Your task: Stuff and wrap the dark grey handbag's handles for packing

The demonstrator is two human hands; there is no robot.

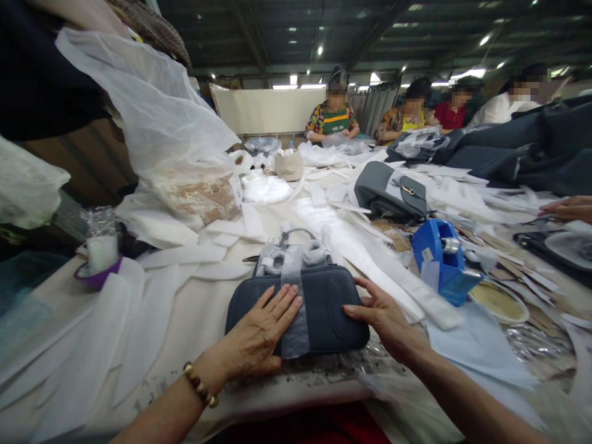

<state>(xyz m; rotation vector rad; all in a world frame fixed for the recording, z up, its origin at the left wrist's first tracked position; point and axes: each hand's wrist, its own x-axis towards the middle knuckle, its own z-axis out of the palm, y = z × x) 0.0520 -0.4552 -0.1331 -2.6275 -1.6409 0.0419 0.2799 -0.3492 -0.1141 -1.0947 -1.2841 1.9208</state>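
A dark blue-grey handbag (324, 302) lies flat on the table in front of me, its handle (296, 237) wrapped in pale protective paper. A strip of grey translucent tape or film (296, 333) runs down across the bag's front. My left hand (261, 336) lies flat on the bag's left half, fingers stretched out beside the strip. My right hand (382, 317) rests at the bag's right edge, fingers extended and touching its side. A bead bracelet (200, 385) circles my left wrist.
A blue tape dispenser (441, 259) stands right of the bag. White paper strips (370, 259) cover the table. A second grey handbag (393, 191) lies farther back. A large plastic bag (157, 117) hangs left. Several seated people work at the far end; another person's hand (568, 208) at right.
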